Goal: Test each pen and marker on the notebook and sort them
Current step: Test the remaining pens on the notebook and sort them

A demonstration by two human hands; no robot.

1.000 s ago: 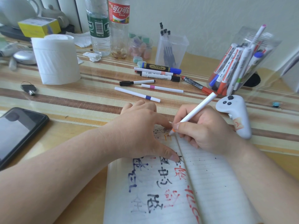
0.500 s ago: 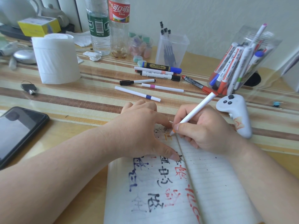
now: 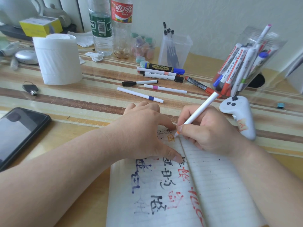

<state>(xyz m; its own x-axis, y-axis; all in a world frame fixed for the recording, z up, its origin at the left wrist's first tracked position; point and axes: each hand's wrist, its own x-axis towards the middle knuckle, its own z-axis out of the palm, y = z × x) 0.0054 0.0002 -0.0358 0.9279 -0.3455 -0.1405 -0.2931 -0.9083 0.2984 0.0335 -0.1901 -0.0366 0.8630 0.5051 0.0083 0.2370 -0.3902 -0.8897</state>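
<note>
The striped desk [image 3: 82, 102] carried an open notebook [image 3: 221, 185] at its near edge and a black phone [image 3: 19, 133] at the left edge. A paper roll [image 3: 57, 61] and a key [image 3: 31, 89] sat far left. Loose markers [image 3: 162, 76] lay mid-desk, a white controller [image 3: 241, 115] to the right, and two bottles [image 3: 101, 35] along the far edge.

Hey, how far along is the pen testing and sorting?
Done: the notebook carries blue, black and red test marks, so several pens look tested. In hand: the right hand writes orange with a white pen while the left hand presses the page. Left: likely the markers in the tilted clear tub; whether the loose pens on the table are tested, I cannot tell.
</note>
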